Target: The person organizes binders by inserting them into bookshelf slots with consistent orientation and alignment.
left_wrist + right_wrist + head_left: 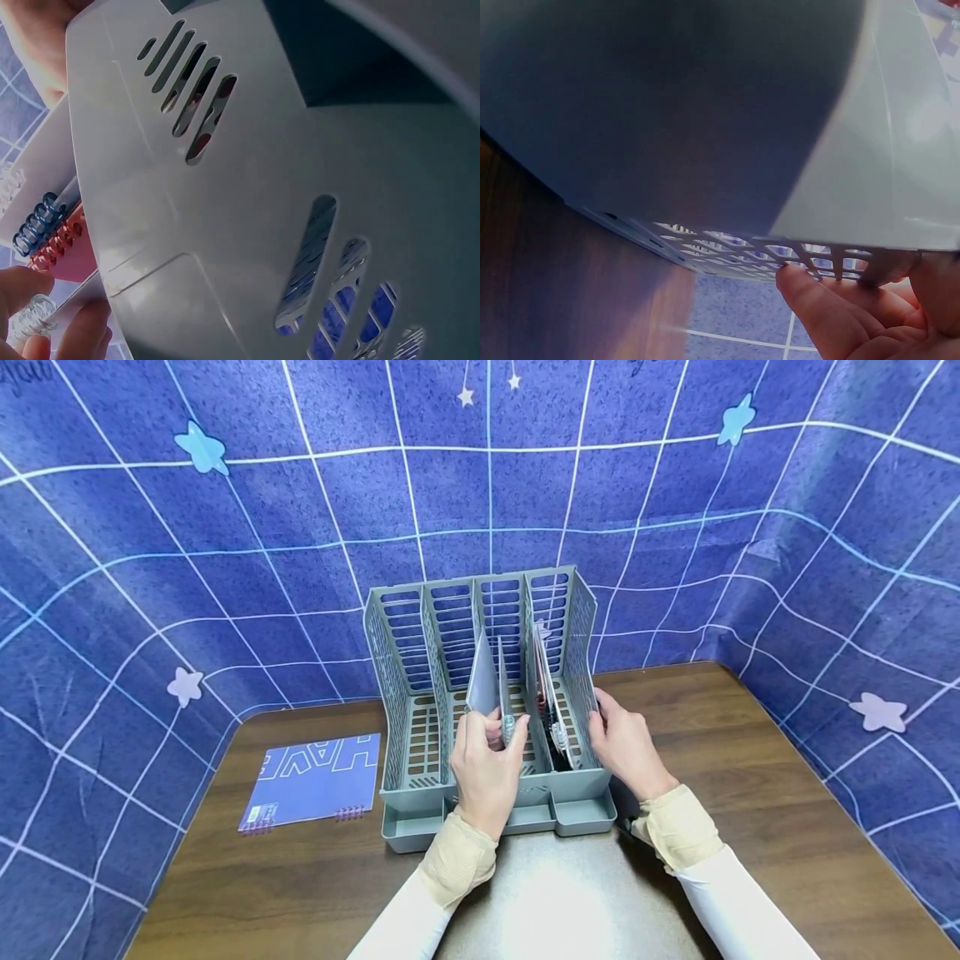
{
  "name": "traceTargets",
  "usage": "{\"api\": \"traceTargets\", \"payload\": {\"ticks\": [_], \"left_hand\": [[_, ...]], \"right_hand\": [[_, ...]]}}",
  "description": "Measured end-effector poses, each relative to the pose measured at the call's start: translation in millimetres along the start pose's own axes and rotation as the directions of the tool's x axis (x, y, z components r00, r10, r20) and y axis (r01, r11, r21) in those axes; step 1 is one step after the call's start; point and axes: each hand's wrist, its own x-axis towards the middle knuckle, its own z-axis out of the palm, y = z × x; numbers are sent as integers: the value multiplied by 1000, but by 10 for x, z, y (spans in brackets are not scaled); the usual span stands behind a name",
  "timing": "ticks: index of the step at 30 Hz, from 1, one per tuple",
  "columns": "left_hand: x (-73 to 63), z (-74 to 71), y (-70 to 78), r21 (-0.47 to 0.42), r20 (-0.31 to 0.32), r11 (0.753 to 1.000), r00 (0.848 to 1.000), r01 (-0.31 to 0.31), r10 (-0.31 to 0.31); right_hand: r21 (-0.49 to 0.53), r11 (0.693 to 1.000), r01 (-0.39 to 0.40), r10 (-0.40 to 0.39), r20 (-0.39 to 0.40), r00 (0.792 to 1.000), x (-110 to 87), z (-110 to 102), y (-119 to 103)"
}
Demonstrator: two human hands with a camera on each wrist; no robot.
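Note:
A grey-green desk file organizer (401,781) with four upright slots stands on the table. My left hand (486,768) is at its front and pinches a thin spiral notebook (503,677) between thumb and fingers. The notebook's clear coil (34,316) shows between the fingertips in the left wrist view. Just left of it, a pale notebook or sheet (483,672) leans in the organizer. My right hand (628,743) grips the front edge of the organizer's right side wall, fingers against the lattice (780,251) outside. Several spiral notebooks (551,702) stand in the rightmost slot.
A blue-purple spiral notebook (315,779) lies flat left of the organizer. Small open trays (585,814) run along the organizer's front. A blue gridded cloth with stars (487,493) hangs behind the brown wooden table (765,777). Bright glare lies on the table's front.

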Motion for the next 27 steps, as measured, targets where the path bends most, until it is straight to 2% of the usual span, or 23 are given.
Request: {"api": "traceTargets", "payload": {"ticks": [10, 19, 27], "left_hand": [[-3, -48, -7, 35, 16, 999, 1000, -11, 11], [23, -155, -29, 116, 51, 993, 999, 12, -18], [57, -231, -102, 114, 45, 991, 997, 64, -69]], "right_hand": [[10, 1000, 9, -9, -8, 1000, -9, 18, 9], [7, 1000, 17, -17, -16, 1000, -13, 20, 15], [5, 1000, 22, -22, -19, 1000, -9, 19, 22]]}}
